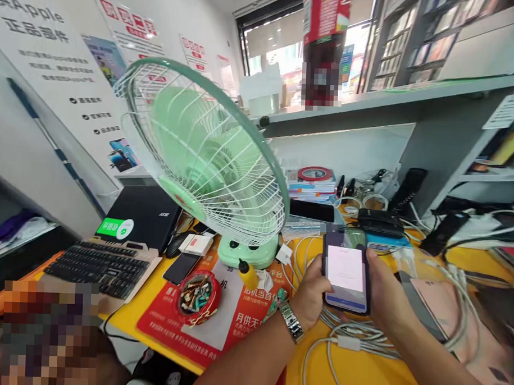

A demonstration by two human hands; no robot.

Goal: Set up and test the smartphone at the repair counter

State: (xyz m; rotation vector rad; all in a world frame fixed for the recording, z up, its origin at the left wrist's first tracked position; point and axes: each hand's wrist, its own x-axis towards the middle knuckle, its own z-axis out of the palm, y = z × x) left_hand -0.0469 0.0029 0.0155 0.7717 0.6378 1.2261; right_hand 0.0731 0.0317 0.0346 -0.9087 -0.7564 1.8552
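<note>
Between my two hands is an upright smartphone (345,271) in a dark case, its screen lit with a white panel. My left hand (310,292), with a metal watch (291,322) on the wrist, grips the phone's left edge, thumb over the screen's lower left. My right hand (386,284) wraps the right edge; its fingers are mostly hidden behind the phone. Below and around the phone lie white cables (353,336) on the yellow tabletop (318,366).
A green fan (212,151) stands left of the phone. Before it are a red bowl (215,295) of small items and a yellow bottle (248,275). A keyboard (98,268) and Acer laptop (140,213) sit further left. A cola bottle (324,43) stands on the shelf (395,104).
</note>
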